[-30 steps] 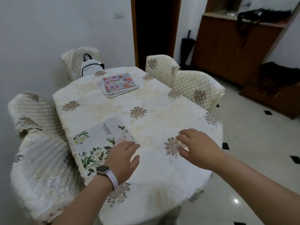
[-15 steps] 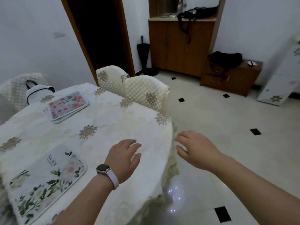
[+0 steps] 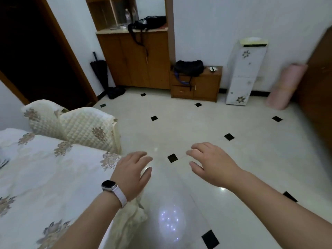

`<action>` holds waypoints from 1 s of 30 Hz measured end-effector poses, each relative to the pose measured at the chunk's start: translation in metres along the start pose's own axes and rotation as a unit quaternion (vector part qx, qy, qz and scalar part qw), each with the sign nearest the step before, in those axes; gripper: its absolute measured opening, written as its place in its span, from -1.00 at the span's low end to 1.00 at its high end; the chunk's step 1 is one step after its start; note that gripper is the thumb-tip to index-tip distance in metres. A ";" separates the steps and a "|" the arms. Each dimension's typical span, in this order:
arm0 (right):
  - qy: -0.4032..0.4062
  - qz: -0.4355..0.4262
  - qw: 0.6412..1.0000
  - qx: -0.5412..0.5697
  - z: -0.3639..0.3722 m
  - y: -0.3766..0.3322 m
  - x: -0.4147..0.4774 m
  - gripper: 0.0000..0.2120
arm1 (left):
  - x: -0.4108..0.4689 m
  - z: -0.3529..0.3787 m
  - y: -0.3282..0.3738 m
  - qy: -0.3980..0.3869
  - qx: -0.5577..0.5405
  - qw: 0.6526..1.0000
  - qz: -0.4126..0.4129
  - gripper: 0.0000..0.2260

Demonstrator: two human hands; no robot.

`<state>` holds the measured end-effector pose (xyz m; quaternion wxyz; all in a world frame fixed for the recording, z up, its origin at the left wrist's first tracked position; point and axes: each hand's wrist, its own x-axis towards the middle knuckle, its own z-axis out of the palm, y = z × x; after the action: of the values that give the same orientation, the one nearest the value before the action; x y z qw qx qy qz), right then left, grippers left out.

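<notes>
Cream tablecloth with embroidered beige flowers fills our lower left, its right edge passing beneath our left hand, fingers loosely spread, holding nothing. Our right hand hovers over the glossy white floor tiles, fingers relaxed and empty. Beyond, two quilted cream chairs stand just beside the tabletop's far edge.

table and quilted chair blocking the left, open floor ahead and right

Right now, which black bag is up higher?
The black bag on the tall cabinet counter, straps dangling; the other bag sits on the low cabinet.
</notes>
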<state>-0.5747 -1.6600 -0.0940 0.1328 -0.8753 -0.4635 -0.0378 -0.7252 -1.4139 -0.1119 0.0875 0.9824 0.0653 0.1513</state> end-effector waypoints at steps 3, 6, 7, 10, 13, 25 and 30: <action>0.002 0.019 1.000 0.008 0.007 0.029 0.015 -0.64 | 0.036 0.015 0.000 -0.009 0.007 1.000 0.013 -0.71; -0.004 0.025 1.000 0.017 0.020 0.047 0.040 -0.63 | 0.070 0.038 -0.011 -0.017 0.000 1.000 0.020 -0.70; -0.009 0.026 0.999 0.017 0.024 0.052 0.051 -0.63 | 0.083 0.048 -0.016 -0.022 -0.005 1.000 0.022 -0.70; -0.022 0.032 0.999 0.012 0.036 0.071 0.092 -0.63 | 0.128 0.077 -0.034 -0.031 -0.019 0.999 0.027 -0.69; -0.039 0.041 0.998 0.005 0.046 0.098 0.145 -0.62 | 0.182 0.106 -0.058 -0.029 -0.044 0.998 0.029 -0.70; -0.042 0.038 0.998 -0.004 0.048 0.163 0.366 -0.63 | 0.372 0.113 -0.173 -0.029 -0.022 0.999 0.029 -0.69; -0.055 0.011 0.998 0.009 0.062 0.185 0.442 -0.57 | 0.421 0.117 -0.213 -0.029 -0.006 1.000 0.005 -0.69</action>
<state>-0.1752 -1.3882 -0.1067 0.1151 -0.8801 -0.4604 0.0164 -0.3129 -1.1590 -0.1419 0.0940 0.9862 0.0571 0.1239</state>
